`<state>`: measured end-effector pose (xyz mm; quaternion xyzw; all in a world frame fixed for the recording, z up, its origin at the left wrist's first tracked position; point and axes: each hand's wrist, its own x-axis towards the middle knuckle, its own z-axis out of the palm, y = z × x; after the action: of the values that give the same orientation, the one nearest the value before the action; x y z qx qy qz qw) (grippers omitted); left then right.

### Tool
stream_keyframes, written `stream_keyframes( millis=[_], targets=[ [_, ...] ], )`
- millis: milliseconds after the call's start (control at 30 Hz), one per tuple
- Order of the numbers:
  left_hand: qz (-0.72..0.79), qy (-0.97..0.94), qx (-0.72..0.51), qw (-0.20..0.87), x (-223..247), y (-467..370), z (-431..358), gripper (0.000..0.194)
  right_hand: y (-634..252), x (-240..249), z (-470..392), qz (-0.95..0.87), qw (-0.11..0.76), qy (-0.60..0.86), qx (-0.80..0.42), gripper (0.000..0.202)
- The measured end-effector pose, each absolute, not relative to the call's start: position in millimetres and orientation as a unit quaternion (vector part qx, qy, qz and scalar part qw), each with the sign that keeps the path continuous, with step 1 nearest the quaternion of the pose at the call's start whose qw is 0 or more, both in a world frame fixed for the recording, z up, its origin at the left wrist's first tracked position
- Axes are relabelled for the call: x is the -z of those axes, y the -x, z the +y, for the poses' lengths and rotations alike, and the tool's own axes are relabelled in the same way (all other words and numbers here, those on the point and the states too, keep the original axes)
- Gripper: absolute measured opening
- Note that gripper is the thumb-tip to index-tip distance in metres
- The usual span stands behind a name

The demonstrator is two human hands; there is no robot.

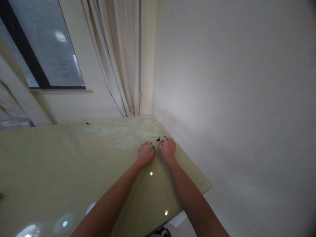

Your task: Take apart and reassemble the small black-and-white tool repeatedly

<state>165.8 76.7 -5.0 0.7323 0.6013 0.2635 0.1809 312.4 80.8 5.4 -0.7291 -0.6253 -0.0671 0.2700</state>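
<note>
My left hand (pixel 145 153) rests low on the table, its fingers curled and its thumb against a small dark piece (pixel 153 147). Just to the right, my right hand (pixel 168 148) has its fingers bent and closed at the near end of a small black clip-like thing (pixel 158 139), which sticks out toward the left. Its exact kind is too small to make out. Another small dark thing (pixel 165 136) shows just beyond the right hand's fingers, partly hidden by them. The two hands are close together but apart.
A glossy pale yellow-green table (pixel 74 171) with a leaf pattern meets a bare wall (pixel 234 98) on the right. One small black item (pixel 87 123) lies near the far edge. Curtains (pixel 123 59) and a window (pixel 54 42) are behind. Lamp reflections spot the tabletop.
</note>
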Motion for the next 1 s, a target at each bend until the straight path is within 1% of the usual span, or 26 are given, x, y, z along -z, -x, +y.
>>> stream_keyframes(
  millis=[67,167,233,400,533,633,733,833,933,1000],
  targets=[
    [0.618,-0.727,-0.247,0.167,5.9,-173.7,80.3,0.038,-312.0,-2.2,78.7,-0.629,0.255,0.731,0.07,0.021],
    [0.62,-0.733,-0.235,0.153,4.3,-169.4,80.4,0.03,-312.6,1.9,77.4,-0.636,0.235,0.732,0.076,0.022],
    [0.614,-0.74,-0.234,0.143,2.0,-151.0,78.9,0.029,-314.3,4.6,77.4,-0.642,0.222,0.73,0.081,0.02],
    [0.643,-0.725,-0.223,0.103,1.7,-49.4,65.7,0.029,-318.1,5.9,79.3,-0.652,0.212,0.724,0.076,0.017],
    [0.715,-0.658,-0.209,0.112,6.0,42.8,40.2,0.035,-308.5,0.1,79.7,-0.674,0.242,0.696,0.061,0.017],
    [0.748,-0.617,-0.218,0.106,7.0,83.8,23.5,0.04,-286.6,-3.1,76.1,-0.737,0.278,0.616,0.022,0.013],
    [0.764,-0.599,-0.219,0.1,5.3,99.5,18.2,0.044,-252.3,-5.7,71.7,-0.779,0.29,0.554,-0.046,0.007],
    [0.768,-0.596,-0.21,0.104,3.6,105.4,19.9,0.044,-209.2,-9.6,69.9,-0.777,0.282,0.547,-0.129,0.004],
    [0.752,-0.605,-0.218,0.146,3.7,111.0,20.3,0.045,-163.8,-12.2,69.7,-0.751,0.274,0.568,-0.197,0.008],
    [0.741,-0.61,-0.23,0.159,4.1,113.7,18.7,0.044,-138.1,-11.9,69.6,-0.743,0.262,0.576,-0.218,0.01]
  ],
)
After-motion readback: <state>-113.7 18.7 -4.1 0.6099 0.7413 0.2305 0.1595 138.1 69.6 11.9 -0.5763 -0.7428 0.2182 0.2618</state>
